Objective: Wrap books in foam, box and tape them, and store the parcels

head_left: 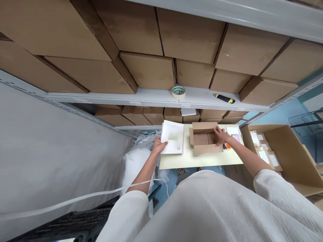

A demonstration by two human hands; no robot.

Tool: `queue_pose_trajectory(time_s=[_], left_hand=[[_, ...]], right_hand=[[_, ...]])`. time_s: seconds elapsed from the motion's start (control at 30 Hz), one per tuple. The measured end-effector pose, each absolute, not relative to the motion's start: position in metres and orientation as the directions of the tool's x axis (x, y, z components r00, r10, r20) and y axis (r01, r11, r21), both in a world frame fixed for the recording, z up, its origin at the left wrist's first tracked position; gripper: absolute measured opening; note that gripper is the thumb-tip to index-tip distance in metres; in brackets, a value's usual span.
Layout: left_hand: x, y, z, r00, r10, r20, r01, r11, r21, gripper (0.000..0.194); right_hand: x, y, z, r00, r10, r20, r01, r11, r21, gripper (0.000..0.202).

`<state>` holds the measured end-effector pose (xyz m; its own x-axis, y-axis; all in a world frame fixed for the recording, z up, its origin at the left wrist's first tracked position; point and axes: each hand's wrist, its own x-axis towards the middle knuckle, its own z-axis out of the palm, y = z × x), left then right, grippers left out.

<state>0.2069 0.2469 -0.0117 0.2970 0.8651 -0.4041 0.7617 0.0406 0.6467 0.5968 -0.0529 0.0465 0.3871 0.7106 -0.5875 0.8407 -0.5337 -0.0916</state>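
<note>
My left hand (pixel 158 145) grips the lower left edge of a flat white packet (pixel 172 132), thumb on top. The packet has a pale greenish patch in its middle and a small mark at its lower right corner. Beside it an open cardboard box (pixel 208 150) stands on the pale yellow tabletop (pixel 181 163). Brown cardboard shows inside. My right hand (pixel 222 135) holds the box's right end, with fingers over the wall and some fingertips hidden. Right next to this hand sits a roll of tape (pixel 226 146) with an orange core, partly covered by my wrist.
A shelf edge (pixel 151 97) crosses above the table, carrying stacked cartons (pixel 148 70), a tape roll (pixel 178 92) and a yellow-black utility knife (pixel 224 98). At right stands a large carton (pixel 297 151) with labelled small boxes. A white cable (pixel 101 193) runs across my left arm.
</note>
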Motion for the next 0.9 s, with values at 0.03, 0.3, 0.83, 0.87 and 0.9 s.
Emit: queue_pose_trajectory(time_s=[0.03,0.3,0.83,0.87,0.9], left_hand=[[0.203,0.246,0.004,0.315,0.87,-0.38,0.726,0.037,0.687,0.057],[0.211,0.221,0.151,0.469,0.876,-0.109,0.613,-0.234,0.755,0.053],[0.378,0.151,0.13,0.817,0.548,-0.178,0.528,-0.588,0.613,0.025],[0.384,0.152,0.128,0.826,0.53,-0.191,0.528,-0.61,0.591,0.025],[0.39,0.153,0.127,0.838,0.508,-0.199,0.52,-0.635,0.571,0.025]], right_hand=[[0.599,-0.053,0.044,0.383,0.72,-0.578,0.843,-0.529,-0.1,0.16],[0.603,-0.057,0.029,0.358,0.796,-0.489,0.834,-0.508,-0.217,0.158],[0.6,-0.107,0.03,0.468,0.84,-0.275,0.594,-0.529,-0.605,0.14],[0.6,-0.109,0.029,0.488,0.829,-0.274,0.567,-0.539,-0.623,0.136],[0.6,-0.11,0.028,0.499,0.822,-0.275,0.548,-0.545,-0.634,0.132]])
